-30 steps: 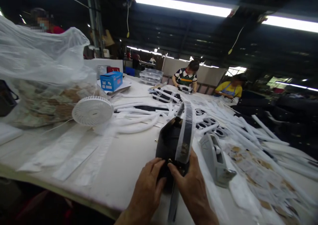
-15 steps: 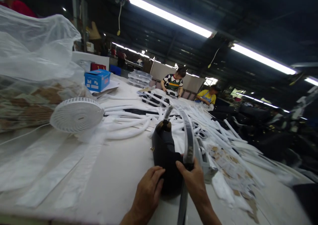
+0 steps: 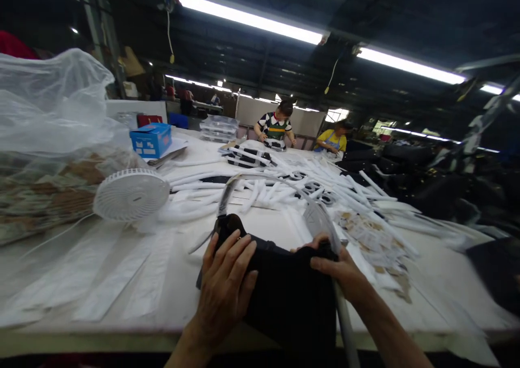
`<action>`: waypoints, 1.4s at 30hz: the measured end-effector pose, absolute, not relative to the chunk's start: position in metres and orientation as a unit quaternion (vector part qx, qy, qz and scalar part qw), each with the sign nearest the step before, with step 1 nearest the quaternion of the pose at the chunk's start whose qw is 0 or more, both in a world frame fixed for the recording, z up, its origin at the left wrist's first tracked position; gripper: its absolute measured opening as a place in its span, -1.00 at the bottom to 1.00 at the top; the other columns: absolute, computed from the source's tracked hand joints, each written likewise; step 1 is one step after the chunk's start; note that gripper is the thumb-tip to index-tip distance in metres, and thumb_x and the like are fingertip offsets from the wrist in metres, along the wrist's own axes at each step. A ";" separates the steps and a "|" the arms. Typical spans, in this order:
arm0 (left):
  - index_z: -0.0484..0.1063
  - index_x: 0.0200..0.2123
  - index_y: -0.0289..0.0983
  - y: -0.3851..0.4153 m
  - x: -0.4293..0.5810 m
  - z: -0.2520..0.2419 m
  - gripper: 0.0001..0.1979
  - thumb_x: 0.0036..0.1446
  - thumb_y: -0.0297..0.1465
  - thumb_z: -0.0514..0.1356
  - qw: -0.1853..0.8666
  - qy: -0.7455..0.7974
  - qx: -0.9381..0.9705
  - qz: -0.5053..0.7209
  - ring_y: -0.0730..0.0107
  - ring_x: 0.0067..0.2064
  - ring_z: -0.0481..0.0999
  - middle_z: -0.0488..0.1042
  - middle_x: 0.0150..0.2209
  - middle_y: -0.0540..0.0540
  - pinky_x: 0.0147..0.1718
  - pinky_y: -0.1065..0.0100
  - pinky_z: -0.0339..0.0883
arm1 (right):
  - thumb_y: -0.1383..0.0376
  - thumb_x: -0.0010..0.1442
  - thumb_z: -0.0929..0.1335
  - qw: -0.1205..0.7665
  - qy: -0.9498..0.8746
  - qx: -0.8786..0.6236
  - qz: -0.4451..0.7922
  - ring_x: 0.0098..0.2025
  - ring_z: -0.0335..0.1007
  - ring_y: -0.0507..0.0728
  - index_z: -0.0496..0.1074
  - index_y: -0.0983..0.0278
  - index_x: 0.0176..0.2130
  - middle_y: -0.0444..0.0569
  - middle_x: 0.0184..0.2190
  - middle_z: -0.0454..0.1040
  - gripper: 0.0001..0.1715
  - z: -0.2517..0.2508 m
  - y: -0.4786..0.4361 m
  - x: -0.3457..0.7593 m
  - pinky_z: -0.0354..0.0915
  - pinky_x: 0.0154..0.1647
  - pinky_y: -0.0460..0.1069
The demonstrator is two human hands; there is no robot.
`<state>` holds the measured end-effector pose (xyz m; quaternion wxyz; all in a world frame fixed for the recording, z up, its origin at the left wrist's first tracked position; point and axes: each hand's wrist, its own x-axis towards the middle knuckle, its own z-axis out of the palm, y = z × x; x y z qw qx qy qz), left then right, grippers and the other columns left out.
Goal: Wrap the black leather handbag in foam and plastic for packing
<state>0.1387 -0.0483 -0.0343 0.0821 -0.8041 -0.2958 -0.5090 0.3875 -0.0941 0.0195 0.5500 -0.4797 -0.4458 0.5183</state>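
Observation:
A black handbag (image 3: 290, 292) is tilted at the table's near edge, its broad side facing me. Its arched strap (image 3: 225, 197) is wrapped in clear plastic and rises over the top. My left hand (image 3: 227, 281) grips the bag's left end, fingers stretched along its side and thumb on the near face. At the upper right corner, my right hand (image 3: 339, 265) is closed on the bag beside the strap's end, thumb in front. The fingers behind that corner are partly hidden. A grey strip hangs down below my right hand.
Left on the white table (image 3: 179, 281) stand a white fan (image 3: 132, 194), a blue box (image 3: 151, 139) and a large plastic bag (image 3: 52, 108). White wrapped strips (image 3: 260, 192) lie across the middle; small packets (image 3: 382, 243) lie right. Two co-workers (image 3: 276, 124) work at the far side.
The handbag has turned from end-on to broadside and come nearer to me. My left hand has moved up onto its left end, my right hand to the right with the corner. The view has shifted.

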 end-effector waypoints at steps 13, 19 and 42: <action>0.28 -0.49 -0.23 -0.035 0.149 -0.017 -0.75 0.21 -0.36 0.23 0.159 -0.253 -0.850 -0.435 0.35 -0.45 0.31 0.29 -0.55 0.05 -0.27 0.24 0.24 | 0.12 -0.18 0.56 0.524 -0.445 -0.614 0.388 -0.05 0.44 0.25 0.46 0.25 -0.11 0.04 -0.09 0.51 -0.37 -0.008 -0.039 0.427 0.36 -0.06 0.09; 0.33 -0.44 -0.24 -0.061 0.149 -0.033 -0.80 0.09 -0.49 0.33 0.151 -0.220 -0.829 -0.491 0.42 -0.48 0.35 0.34 -0.57 0.08 -0.21 0.25 0.27 | 0.24 0.13 0.43 0.526 -0.690 -0.496 -0.026 0.02 0.39 0.24 0.43 0.16 -0.01 0.00 -0.03 0.48 -0.60 0.051 -0.057 0.390 0.28 0.11 0.19; 0.33 -0.45 -0.26 -0.049 0.169 -0.037 -0.82 0.20 -0.51 0.22 0.095 -0.197 -0.866 -0.450 0.43 -0.44 0.39 0.37 -0.55 0.06 -0.17 0.26 0.28 | 0.40 0.01 0.44 -0.055 -0.932 -0.357 0.040 0.36 -0.14 0.59 -0.11 0.20 0.37 0.37 0.38 -0.12 0.09 0.010 -0.044 0.350 0.01 0.16 0.56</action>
